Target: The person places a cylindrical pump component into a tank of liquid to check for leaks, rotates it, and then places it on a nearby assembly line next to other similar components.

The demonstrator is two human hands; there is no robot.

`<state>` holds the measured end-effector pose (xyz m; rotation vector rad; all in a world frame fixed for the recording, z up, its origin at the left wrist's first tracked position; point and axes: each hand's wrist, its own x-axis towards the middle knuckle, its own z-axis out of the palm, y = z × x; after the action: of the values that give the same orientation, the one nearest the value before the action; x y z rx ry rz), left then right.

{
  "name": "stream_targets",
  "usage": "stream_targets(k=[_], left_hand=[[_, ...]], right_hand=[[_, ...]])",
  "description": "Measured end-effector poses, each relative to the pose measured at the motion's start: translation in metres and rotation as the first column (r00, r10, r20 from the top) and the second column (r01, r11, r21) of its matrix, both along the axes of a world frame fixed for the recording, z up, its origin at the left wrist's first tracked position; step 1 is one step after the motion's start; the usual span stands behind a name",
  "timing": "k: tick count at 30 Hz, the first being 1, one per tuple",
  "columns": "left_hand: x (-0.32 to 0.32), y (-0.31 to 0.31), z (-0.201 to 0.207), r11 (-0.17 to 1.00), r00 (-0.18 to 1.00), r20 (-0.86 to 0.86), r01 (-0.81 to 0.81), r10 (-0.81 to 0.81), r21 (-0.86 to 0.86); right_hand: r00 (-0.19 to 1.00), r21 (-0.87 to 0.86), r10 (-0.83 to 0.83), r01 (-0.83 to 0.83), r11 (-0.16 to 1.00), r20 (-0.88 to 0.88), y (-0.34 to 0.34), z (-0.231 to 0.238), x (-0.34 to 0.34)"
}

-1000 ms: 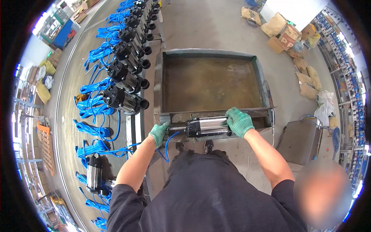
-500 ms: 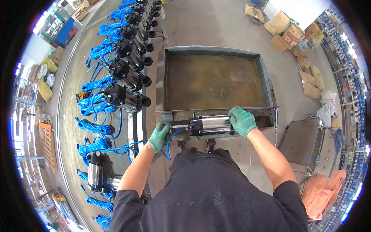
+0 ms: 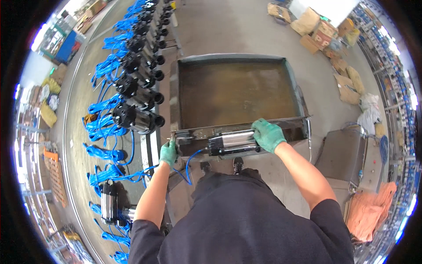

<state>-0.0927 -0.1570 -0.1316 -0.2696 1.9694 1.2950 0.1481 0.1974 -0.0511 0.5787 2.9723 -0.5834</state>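
Observation:
A submersible pump [image 3: 235, 141] with a shiny steel body and black ends lies sideways on the near ledge of a metal tank [image 3: 176, 83]. My right hand [image 3: 268, 135], in a green glove, wraps over its right end. A blue cable [image 3: 189, 165] runs from the left end of the pump toward the left bench. My left hand [image 3: 168, 152], also gloved in green, is at the tank's near-left corner, apart from the pump. Its fingers look closed, and what they hold is hidden. Close to them on the ledge sits a dark cylindrical part [image 3: 184, 136], slightly blurred.
Brownish liquid [image 3: 237, 92] fills the tank. Along the left bench [image 3: 81, 145] stands a row of similar pumps [image 3: 134, 118] with blue cable coils [image 3: 103, 152]. Another steel pump [image 3: 109, 202] is nearer me. Sacks and cartons [image 3: 323, 33] lie at the far right.
My left hand has moved left, away from the pump's end, and the metal rod between them no longer shows there. My right hand stays on the pump. The whole view has shifted slightly.

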Motion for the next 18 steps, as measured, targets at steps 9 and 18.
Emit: stream_targets(k=[9,18], left_hand=[[0.096,0.066,0.037,0.780,0.527,-0.620,0.579,-0.581,-0.238],[0.113,0.089,0.045,0.700,0.427,-0.557,0.491,-0.713,-0.519]], right_hand=[[0.970,-0.202,-0.233,0.242,0.949,0.066,0.090,-0.013,0.045],[0.893,-0.083,0.168,-0.147,0.986,0.418,0.088,-0.045,0.067]])
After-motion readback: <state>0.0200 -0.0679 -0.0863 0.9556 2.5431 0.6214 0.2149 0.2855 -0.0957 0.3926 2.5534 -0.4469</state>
